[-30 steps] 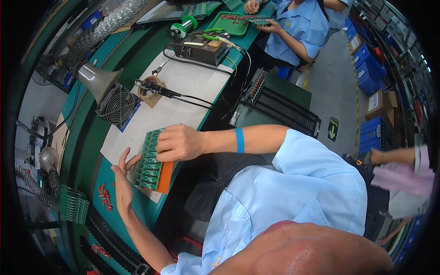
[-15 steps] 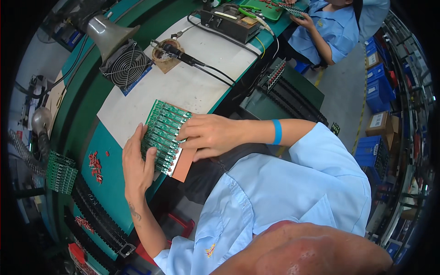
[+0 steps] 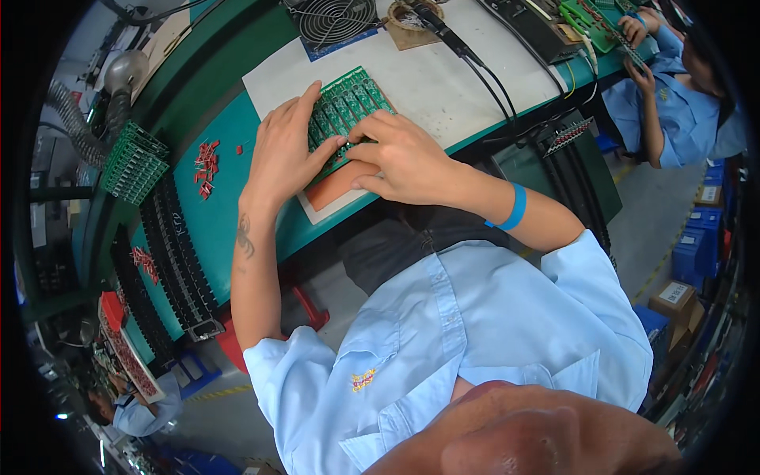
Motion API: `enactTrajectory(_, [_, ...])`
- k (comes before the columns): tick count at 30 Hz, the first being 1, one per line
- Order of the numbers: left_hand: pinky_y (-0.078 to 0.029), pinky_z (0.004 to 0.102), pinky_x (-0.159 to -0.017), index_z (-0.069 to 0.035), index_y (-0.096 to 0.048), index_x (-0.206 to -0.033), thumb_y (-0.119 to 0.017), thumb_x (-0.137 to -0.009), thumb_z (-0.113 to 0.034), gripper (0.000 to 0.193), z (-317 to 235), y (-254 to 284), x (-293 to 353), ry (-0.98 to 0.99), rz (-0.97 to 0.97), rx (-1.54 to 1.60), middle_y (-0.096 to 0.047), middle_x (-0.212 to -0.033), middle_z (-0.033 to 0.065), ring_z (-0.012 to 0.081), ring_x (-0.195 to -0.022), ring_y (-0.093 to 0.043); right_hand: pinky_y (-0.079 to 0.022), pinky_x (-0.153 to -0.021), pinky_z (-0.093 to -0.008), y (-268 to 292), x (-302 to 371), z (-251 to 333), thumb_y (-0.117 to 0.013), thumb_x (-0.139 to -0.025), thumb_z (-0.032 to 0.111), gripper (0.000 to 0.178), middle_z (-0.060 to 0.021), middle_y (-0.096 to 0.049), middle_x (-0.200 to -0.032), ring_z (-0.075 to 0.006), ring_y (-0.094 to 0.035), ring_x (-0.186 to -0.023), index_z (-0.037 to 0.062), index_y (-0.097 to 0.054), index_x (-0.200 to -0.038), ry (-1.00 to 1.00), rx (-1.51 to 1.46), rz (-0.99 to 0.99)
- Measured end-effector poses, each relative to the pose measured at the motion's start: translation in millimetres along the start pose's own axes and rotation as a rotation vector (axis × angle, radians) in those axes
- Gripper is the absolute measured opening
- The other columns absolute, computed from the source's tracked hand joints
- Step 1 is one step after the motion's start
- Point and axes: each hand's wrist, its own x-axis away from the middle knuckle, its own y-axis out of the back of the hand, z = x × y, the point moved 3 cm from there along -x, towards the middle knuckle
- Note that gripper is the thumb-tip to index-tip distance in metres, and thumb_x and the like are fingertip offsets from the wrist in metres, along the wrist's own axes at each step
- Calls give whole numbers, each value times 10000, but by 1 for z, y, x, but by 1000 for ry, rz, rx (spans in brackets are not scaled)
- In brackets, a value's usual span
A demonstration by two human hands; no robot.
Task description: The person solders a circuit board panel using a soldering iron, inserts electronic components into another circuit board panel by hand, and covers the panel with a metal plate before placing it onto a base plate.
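Note:
A green circuit board panel [image 3: 348,99] with rows of small parts lies tilted over an orange-brown sheet [image 3: 336,187] at the bench's near edge. My left hand [image 3: 281,154] grips the panel: its fingers run along the left edge and its thumb presses near the front. Over the panel's near right part, my right hand [image 3: 408,158] has bent fingers whose tips meet the board close to my left thumb. Whatever those right fingertips pinch is hidden. The right thumb sits lower, beside the orange-brown sheet.
Red two-legged components [image 3: 207,168] lie left on the green bench mat. A stack of green boards [image 3: 133,164] stands beyond them, near black slotted rails [image 3: 178,261]. A fan [image 3: 328,20] and a soldering iron [image 3: 431,17] stand at the back. A co-worker [image 3: 673,103] sits far right.
The view has turned, so bench things appear higher and further right. My left thumb has moved to the panel's near edge, close to the right fingers. Both hands stay on the panel.

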Motion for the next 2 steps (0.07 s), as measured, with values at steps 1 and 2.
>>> enactTrajectory(1, [-420, 420, -1049, -46, -454, -1459, -746, -839, -305, 733, 2, 0, -1, 15, 9, 14, -630, -1277, 187, 335, -1211, -575, -474, -906, -364, -2, -2, 0, -785, -755, 172, 255, -88, -615, -1123, -271, -572, -1018, 58, -715, -973, -20, 1, 5])
enactTrajectory(2, [-419, 423, -1051, -50, -451, -1462, -751, -833, -300, 740, 3, 0, -2, 30, 18, 28, -628, -1278, 191, 336, -1215, -574, -472, -911, -363, -4, -4, -1, -783, -758, 171, 251, -89, -615, -1128, -270, -568, -1030, 58, -718, -973, -39, 3, 11])
